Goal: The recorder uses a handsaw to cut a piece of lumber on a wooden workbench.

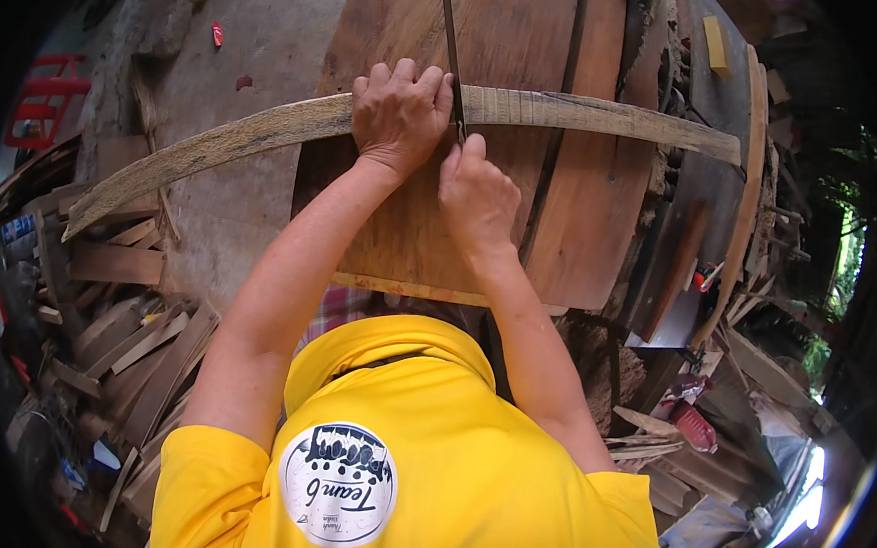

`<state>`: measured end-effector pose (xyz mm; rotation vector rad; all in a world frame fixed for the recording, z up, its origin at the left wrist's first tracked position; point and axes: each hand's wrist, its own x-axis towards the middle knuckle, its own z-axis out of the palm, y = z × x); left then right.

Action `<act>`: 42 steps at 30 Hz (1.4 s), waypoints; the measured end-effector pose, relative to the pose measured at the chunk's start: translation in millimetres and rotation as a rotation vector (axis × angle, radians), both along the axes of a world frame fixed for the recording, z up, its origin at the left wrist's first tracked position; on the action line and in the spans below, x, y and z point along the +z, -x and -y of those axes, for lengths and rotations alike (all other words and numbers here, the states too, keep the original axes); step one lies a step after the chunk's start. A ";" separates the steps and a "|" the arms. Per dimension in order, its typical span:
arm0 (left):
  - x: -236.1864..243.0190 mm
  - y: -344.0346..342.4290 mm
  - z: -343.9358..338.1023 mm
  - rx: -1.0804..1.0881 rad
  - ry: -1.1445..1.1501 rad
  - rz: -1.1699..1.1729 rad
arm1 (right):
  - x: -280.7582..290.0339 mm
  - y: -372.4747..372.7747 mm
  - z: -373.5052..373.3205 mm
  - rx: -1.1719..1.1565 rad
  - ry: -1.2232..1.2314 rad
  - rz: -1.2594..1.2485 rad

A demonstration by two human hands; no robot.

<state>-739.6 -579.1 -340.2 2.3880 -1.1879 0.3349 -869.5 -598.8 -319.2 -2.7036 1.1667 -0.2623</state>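
Observation:
A long, weathered pale board, slightly bowed in this view, lies crosswise over reddish-brown planks. My left hand presses on the board near its middle, fingers curled over its far edge, just left of a long, thin dark blade. The blade crosses the board almost at right angles and runs up out of view. My right hand is closed at the blade's near end, just below the board; any handle there is hidden by the fingers.
Wood offcuts are piled at the left and lower right. A small yellow block and a curved plank lie at the right. A red plastic object stands far left, and a small red item lies on the grey surface.

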 end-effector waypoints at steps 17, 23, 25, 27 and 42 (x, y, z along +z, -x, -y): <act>3.7 -2.0 -3.3 0.015 -0.022 0.011 | 7.4 31.4 -29.2 -0.021 -0.011 -0.123; -3.4 1.0 -0.4 0.012 -0.025 0.012 | 2.5 -5.6 -1.7 -0.008 0.086 -0.040; -9.2 -1.8 -2.5 0.065 -0.057 0.035 | 1.5 19.1 -20.5 -0.013 0.083 -0.084; -4.8 -1.6 -1.1 0.048 -0.060 0.012 | 8.4 44.1 -35.3 -0.011 -0.052 -0.106; 2.0 2.7 2.8 0.004 -0.070 0.029 | -1.9 -3.0 -7.7 -0.094 -0.010 -0.057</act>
